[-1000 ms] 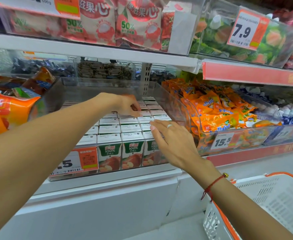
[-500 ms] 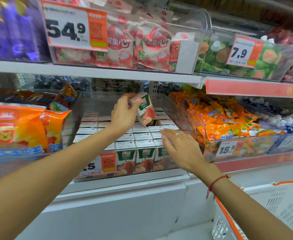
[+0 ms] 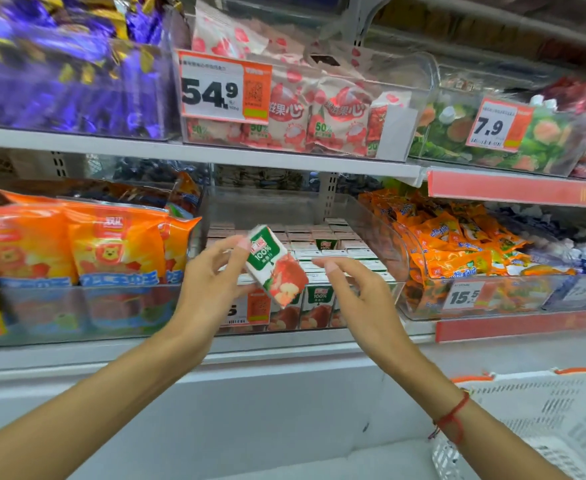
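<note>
Head view: my left grip (image 3: 211,282) is pinching a tilted apple juice carton (image 3: 277,268); right grip (image 3: 357,289) is hovering alongside, fingers spread.

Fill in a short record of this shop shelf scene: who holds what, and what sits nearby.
Left grip: holds a juice carton, tilted, in front of the bin
Right grip: holds nothing, fingers loosely bent, beside the carton
Bin: clear, with rows of like cartons standing upright
Left of bin: orange bags
Lower right: white basket with an orange rim
</note>
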A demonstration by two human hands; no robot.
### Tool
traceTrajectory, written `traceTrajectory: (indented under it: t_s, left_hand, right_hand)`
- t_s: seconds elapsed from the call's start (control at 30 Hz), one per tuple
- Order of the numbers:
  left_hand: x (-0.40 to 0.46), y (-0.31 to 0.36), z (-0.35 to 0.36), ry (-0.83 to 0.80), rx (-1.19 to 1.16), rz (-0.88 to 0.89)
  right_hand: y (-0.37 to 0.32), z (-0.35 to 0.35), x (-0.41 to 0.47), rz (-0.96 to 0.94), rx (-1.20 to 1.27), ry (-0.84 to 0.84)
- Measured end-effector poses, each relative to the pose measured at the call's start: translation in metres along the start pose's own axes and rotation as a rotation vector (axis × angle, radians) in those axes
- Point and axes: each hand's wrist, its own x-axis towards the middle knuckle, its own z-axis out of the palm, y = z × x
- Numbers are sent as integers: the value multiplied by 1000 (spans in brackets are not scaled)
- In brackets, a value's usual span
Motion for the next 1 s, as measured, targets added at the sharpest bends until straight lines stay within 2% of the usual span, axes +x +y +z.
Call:
traceTrajectory:
  t_s: [0.1,0.2,0.33,0.5,0.6,0.87,1.0]
  left_hand:
    - [-8,-4,0,-96,49,-59]
    - [-13,-10,2,-156,85,-86]
    - [-17,-15,2,-206,73,-97]
    - [-19,-17,2,-312,-25,-243]
    - [-22,-21,1,-388,-10,-251]
    - [-15,-17,1,-262,-59,-212]
    - [-14,-22,-1,-156,-68,-175]
  right_hand:
    - [-15,7,-7,143,251,-141]
    - [-16,13,-15,205,379,-259]
    - [-10,17,-16,240,393,-246]
    - [-6,17,-17,335,431,-214]
    - [-5,15,-18,368,466,-209]
    - [0,7,-15,428,635,-380]
    - [1,11,-20,382,574,-269]
